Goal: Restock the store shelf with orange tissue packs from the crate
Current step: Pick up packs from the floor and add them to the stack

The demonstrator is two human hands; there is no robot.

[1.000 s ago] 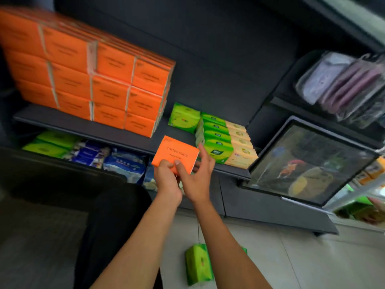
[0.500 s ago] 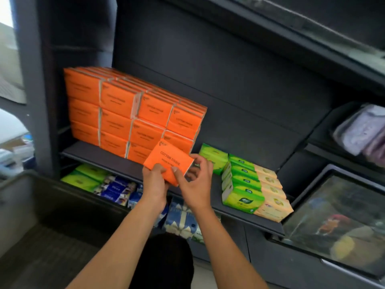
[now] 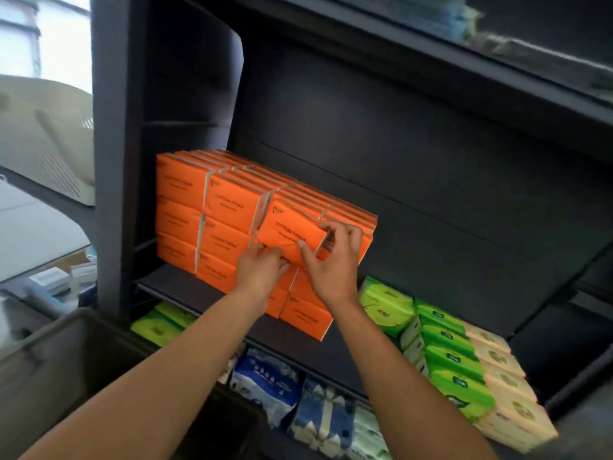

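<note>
pack held at the stack's top right, ready to seat

the flat orange plastic-wrapped tissue pack printed "cotton tissue" [image 3: 288, 234] sits at the centre of the frame, tilted, its long axis running from upper left down to lower right. it is pressed against the front of the stacked block of orange tissue packs [image 3: 212, 207] near that block's upper right end. both hands have it: the left hand [image 3: 262, 272] pinches the lower edge from below, fingers curled under, and the right hand [image 3: 333, 260] grips the lower right corner, thumb on the printed face and fingers wrapped over the right end. the right hand lies nearer the open side, so the push inward probably falls to it. the wrap looks smooth and glossy, the pack soft-sided. the block rests on the dark metal shelf [image 3: 185, 295]. bright green tissue packs [image 3: 441, 343] lie at lower right, and the grey crate rim [image 3: 56, 336] shows at lower left.
</note>
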